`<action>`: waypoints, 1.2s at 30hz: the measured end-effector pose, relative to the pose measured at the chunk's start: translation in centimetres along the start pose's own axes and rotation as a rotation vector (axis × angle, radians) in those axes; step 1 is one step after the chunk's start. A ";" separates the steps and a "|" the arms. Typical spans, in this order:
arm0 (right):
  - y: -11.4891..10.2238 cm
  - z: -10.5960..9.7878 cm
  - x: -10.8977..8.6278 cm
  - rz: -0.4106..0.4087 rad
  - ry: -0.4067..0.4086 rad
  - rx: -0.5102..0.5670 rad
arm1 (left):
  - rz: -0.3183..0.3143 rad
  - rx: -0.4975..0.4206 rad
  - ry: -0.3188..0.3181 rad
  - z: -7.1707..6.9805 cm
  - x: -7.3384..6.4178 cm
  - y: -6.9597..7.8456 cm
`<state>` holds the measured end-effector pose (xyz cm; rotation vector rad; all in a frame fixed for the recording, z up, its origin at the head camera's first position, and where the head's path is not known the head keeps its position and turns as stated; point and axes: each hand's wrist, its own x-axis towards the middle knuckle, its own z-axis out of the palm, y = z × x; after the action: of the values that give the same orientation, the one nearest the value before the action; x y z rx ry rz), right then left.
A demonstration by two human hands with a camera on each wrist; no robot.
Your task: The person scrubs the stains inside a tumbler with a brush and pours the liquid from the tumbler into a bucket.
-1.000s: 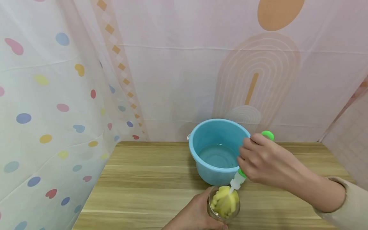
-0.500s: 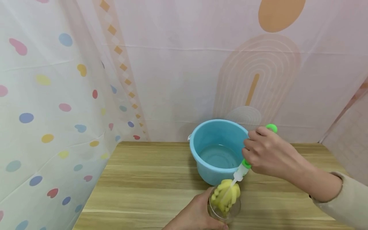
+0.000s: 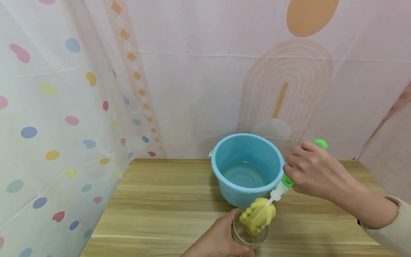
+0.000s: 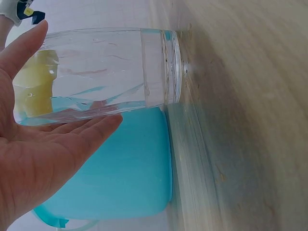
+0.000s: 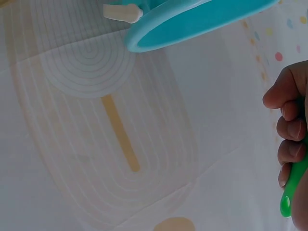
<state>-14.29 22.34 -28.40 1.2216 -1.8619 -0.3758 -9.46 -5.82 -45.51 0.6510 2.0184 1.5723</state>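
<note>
My left hand (image 3: 221, 235) holds a clear drinking glass (image 3: 243, 237) close to the near edge of the table. In the left wrist view the thumb and fingers reach along the glass (image 4: 106, 67), its base right at the tabletop. My right hand (image 3: 313, 169) is wrapped round the green and white handle of a sponge cup brush. The brush's ridged yellow sponge head (image 3: 260, 214) slants in the glass's mouth, its upper part sticking out over the rim. Seen from the right wrist, curled fingers (image 5: 291, 127) surround the green handle (image 5: 291, 192).
A light blue bucket (image 3: 239, 196) with shallow water inside stands just behind the glass, under the right hand's side. Wood-patterned tabletop (image 3: 160, 200) spreads left of it. Patterned curtains (image 3: 199, 89) hang behind the table and on the left.
The right hand has moved right and slightly up with the brush, drawing the sponge head partway out of the glass at more of a slant. The left hand and glass stay put.
</note>
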 end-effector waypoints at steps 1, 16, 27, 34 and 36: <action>0.0 -0.1 -0.1 0.003 0.004 0.008 | 0.000 0.018 0.005 0.0 0.0 0.0; -0.6 -2.7 0.9 -0.022 0.023 -0.015 | -0.033 0.079 0.042 0.0 -0.1 0.1; -0.8 -2.6 2.4 -0.047 -0.005 -0.028 | -0.021 0.014 0.015 0.1 -0.1 0.2; -0.4 -1.4 2.5 -0.033 -0.007 -0.036 | -0.020 0.001 0.011 0.1 -0.1 0.3; -0.3 -1.1 2.2 -0.026 0.000 -0.031 | -0.023 0.012 0.013 0.2 -0.1 0.3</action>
<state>-13.61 20.50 -26.83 1.2262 -1.8354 -0.4176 -9.25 -5.70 -45.28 0.6217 2.0393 1.5566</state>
